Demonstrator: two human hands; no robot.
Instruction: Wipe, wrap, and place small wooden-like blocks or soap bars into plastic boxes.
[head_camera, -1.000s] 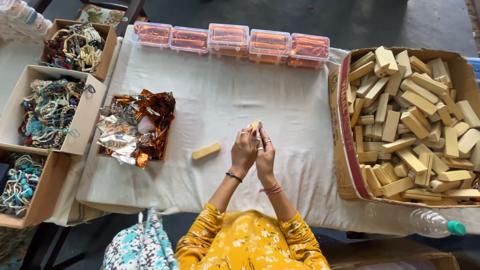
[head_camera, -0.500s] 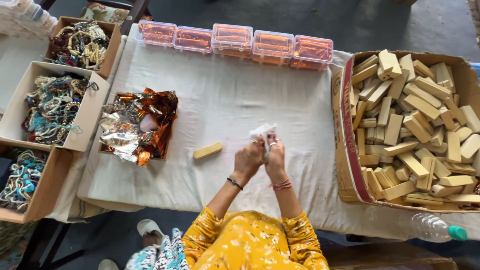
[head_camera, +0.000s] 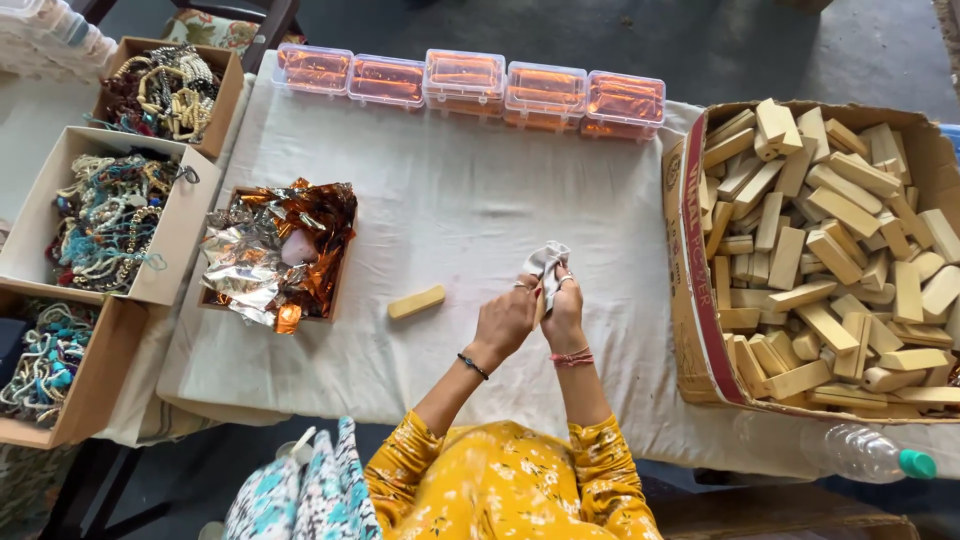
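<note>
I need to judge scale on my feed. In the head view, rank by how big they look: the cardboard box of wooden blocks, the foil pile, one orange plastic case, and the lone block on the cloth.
1. Cardboard box of wooden blocks
2. Foil pile
3. Orange plastic case
4. Lone block

A small white wrap (head_camera: 547, 262), crumpled and loosely folded, stands up above the white tablecloth (head_camera: 460, 200), pinched from below between both hands. It hides most of what it covers. A tan bar (head_camera: 417, 302) lies flat on the tablecloth, slightly tilted, well to the wrap's left.
</note>
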